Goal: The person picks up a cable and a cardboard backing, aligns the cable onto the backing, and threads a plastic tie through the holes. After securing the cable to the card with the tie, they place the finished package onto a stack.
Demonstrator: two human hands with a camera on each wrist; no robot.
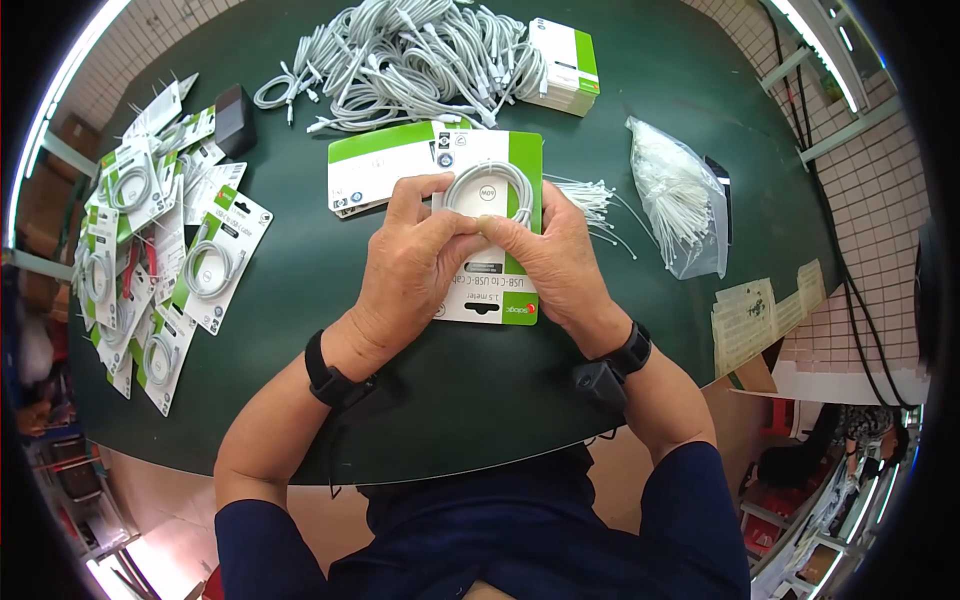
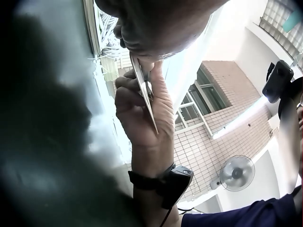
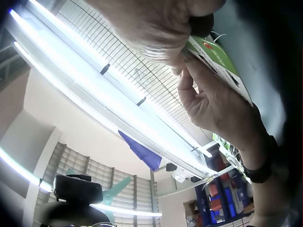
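Both hands hold a white and green cable card [image 1: 523, 300] over the table, its print upside down in the head view. A coiled grey-white USB-C cable [image 1: 522, 185] lies against the card's face. My left hand [image 1: 405, 268] is at the card's left side, thumb and forefinger pinching at the lower part of the coil. My right hand [image 1: 568, 262] grips the card's right edge, fingers behind it and thumb across the front. The two thumb tips meet at the coil and hide what lies under them. In the left wrist view, the card [image 2: 144, 92] shows edge-on in the right hand.
Beyond the hands lie more blank-fronted cards [image 1: 380, 160], a heap of loose cables [image 1: 410, 60] and a card stack [image 1: 565, 65]. Packed cable cards [image 1: 225, 260] pile up at left. White cable ties [image 1: 590, 205] and a bag of ties [image 1: 675, 195] lie at right.
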